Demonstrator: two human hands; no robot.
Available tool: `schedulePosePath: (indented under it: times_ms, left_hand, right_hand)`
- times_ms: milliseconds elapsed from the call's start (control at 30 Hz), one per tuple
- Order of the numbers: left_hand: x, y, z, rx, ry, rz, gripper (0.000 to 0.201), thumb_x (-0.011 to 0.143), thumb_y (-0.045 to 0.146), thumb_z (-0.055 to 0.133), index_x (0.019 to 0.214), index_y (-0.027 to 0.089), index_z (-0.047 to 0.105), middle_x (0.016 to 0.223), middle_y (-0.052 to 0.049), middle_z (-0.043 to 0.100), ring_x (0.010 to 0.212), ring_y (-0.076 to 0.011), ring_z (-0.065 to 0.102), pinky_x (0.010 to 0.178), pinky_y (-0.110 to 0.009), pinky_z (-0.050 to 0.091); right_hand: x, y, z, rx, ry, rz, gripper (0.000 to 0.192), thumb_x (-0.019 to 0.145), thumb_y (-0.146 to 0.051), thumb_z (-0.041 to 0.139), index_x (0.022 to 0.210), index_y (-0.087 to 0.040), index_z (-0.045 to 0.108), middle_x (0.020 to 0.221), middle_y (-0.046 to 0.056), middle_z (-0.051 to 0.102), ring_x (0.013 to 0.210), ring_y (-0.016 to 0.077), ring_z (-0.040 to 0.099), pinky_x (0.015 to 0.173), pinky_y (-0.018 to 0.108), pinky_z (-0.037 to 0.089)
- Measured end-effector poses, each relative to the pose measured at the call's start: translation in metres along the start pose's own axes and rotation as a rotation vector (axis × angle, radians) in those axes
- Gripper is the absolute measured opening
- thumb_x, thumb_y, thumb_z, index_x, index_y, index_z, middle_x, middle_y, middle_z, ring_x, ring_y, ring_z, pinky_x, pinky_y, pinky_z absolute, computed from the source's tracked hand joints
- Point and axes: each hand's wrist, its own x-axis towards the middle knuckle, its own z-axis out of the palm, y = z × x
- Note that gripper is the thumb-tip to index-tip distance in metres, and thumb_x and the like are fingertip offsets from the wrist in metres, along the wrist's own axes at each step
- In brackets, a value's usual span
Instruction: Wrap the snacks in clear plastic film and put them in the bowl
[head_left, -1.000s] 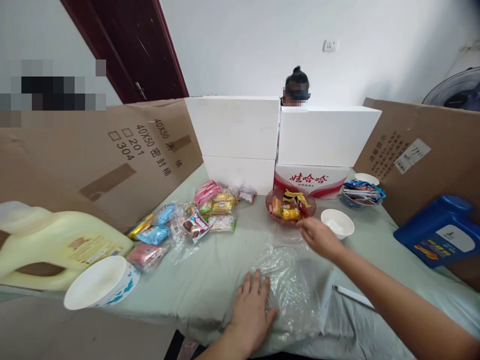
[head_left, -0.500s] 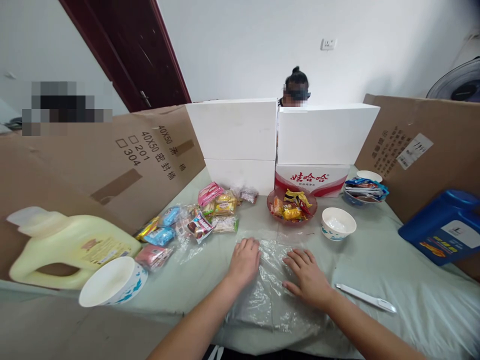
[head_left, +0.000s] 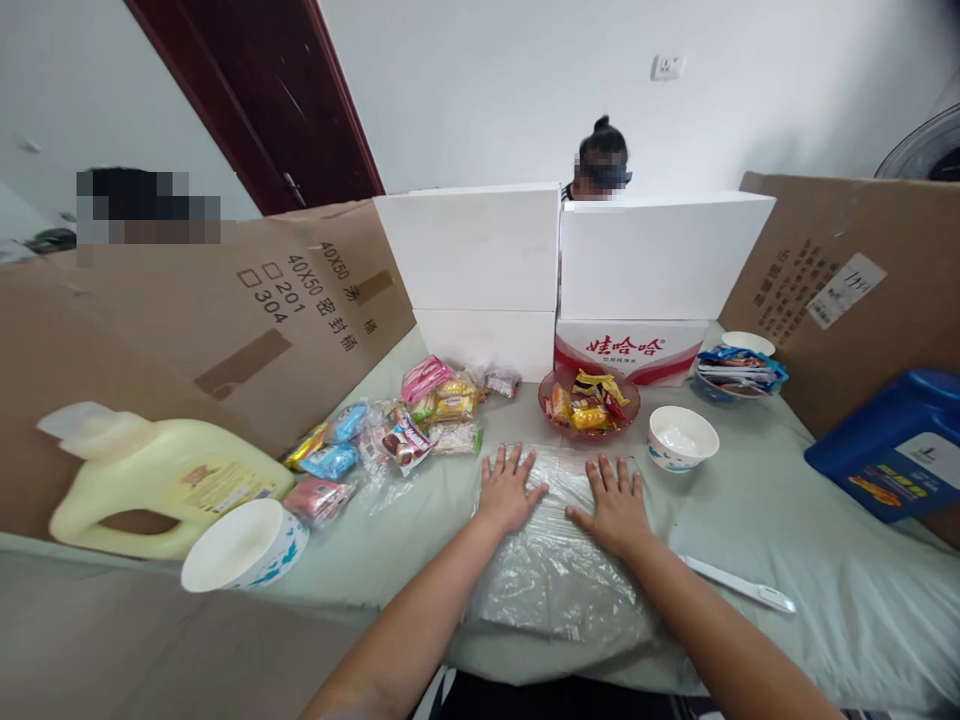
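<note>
Clear plastic (head_left: 559, 590) lies before a "娃哈哈" carton (head_left: 628, 348).

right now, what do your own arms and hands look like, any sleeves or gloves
The bare, ungloved left hand and bare, ungloved right hand each show four fingers and a thumb. No ring, watch or bracelet is visible. Both forearms are sleeveless as far as the picture shows; fingernail details are too small to tell.

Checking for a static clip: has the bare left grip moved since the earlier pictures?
Yes: the left grip is farther forward, nearer the translucent red round bowl, which hasn't shifted.
</note>
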Motion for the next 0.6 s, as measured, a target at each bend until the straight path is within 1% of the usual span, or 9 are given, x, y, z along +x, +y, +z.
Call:
schedulePosePath:
  times_ms: [67,133,167,233,300,367,467,533,600]
  left_hand:
    - [-0.005,-0.01,-0.011,0.002,0.08,-0.106,0.057,0.093,0.047,0.045,0.141,0.016,0.042,0.152,-0.017,0.032,0.142,-0.0364,0.021,0.112,-0.059,0.014]
    - [-0.021,-0.022,-0.024,-0.034,0.191,-0.08,0.046,0.094,0.036,0.045,0.133,0.012,0.049,0.144,-0.019,0.041,0.137,-0.0335,0.031,0.112,-0.055,0.022]
    - [-0.034,-0.028,-0.031,-0.079,0.226,0.009,0.04,0.093,0.033,0.045,0.128,0.013,0.053,0.139,-0.017,0.047,0.133,-0.0308,0.037,0.111,-0.051,0.027]
    - [-0.066,-0.037,-0.042,-0.191,0.188,0.236,0.032,0.092,0.034,0.045,0.116,0.018,0.059,0.123,-0.011,0.058,0.121,-0.0254,0.048,0.107,-0.045,0.035]
    - [-0.101,-0.042,-0.049,-0.241,-0.018,0.442,0.038,0.083,0.042,0.061,0.113,0.02,0.06,0.121,-0.01,0.059,0.12,-0.0264,0.049,0.107,-0.044,0.037]
    - [-0.13,-0.047,-0.049,-0.232,-0.152,0.506,0.048,0.074,0.041,0.071,0.116,0.021,0.06,0.125,-0.01,0.058,0.126,-0.0298,0.045,0.108,-0.047,0.036]
    - [-0.155,-0.053,-0.047,-0.27,-0.205,0.489,0.021,0.085,0.019,0.057,0.104,0.023,0.064,0.125,-0.007,0.061,0.13,-0.0256,0.044,0.108,-0.044,0.038]
    - [-0.16,-0.056,-0.048,-0.365,-0.2,0.451,0.021,0.089,0.013,0.046,0.093,0.023,0.064,0.118,-0.006,0.065,0.126,-0.0218,0.049,0.105,-0.039,0.042]
    - [-0.158,-0.056,-0.052,-0.476,-0.199,0.376,0.019,0.092,0.017,0.044,0.089,0.022,0.062,0.106,-0.005,0.068,0.112,-0.02,0.058,0.095,-0.033,0.048]
  right_hand:
    - [-0.008,0.004,-0.012,0.019,0.013,-0.016,0.085,0.085,-0.066,0.046,0.148,-0.011,0.029,0.156,0.016,0.021,0.143,0.0402,0.005,0.112,0.062,0.004]
    - [-0.027,0.01,-0.023,0.087,0.073,-0.112,0.075,0.088,-0.058,0.046,0.145,-0.01,0.036,0.154,0.017,0.027,0.144,0.036,0.011,0.113,0.058,0.011]
    - [-0.041,0.014,-0.028,0.141,0.092,-0.202,0.07,0.089,-0.056,0.047,0.143,-0.012,0.039,0.152,0.017,0.031,0.143,0.0335,0.016,0.114,0.054,0.016]
    - [-0.074,0.021,-0.031,0.269,0.031,-0.447,0.065,0.088,-0.055,0.052,0.141,-0.018,0.042,0.147,0.015,0.04,0.138,0.0297,0.03,0.111,0.048,0.029]
    - [-0.108,0.027,-0.027,0.317,-0.072,-0.587,0.064,0.082,-0.051,0.062,0.138,-0.024,0.046,0.142,0.013,0.047,0.131,0.0309,0.042,0.107,0.049,0.036]
    - [-0.136,0.032,-0.019,0.315,-0.1,-0.599,0.045,0.087,-0.034,0.058,0.132,-0.028,0.052,0.136,0.01,0.054,0.124,0.0294,0.049,0.103,0.049,0.04]
    - [-0.157,0.038,-0.011,0.386,-0.058,-0.546,0.03,0.093,-0.018,0.041,0.113,-0.028,0.061,0.12,0.007,0.064,0.111,0.0242,0.058,0.096,0.045,0.046]
    - [-0.162,0.042,-0.013,0.489,-0.042,-0.483,0.027,0.094,-0.019,0.038,0.103,-0.027,0.062,0.104,0.007,0.068,0.099,0.0221,0.062,0.087,0.04,0.051]
    - [-0.162,0.044,-0.018,0.591,-0.049,-0.393,0.025,0.096,-0.025,0.037,0.099,-0.027,0.061,0.092,0.006,0.068,0.088,0.0211,0.064,0.078,0.036,0.053]
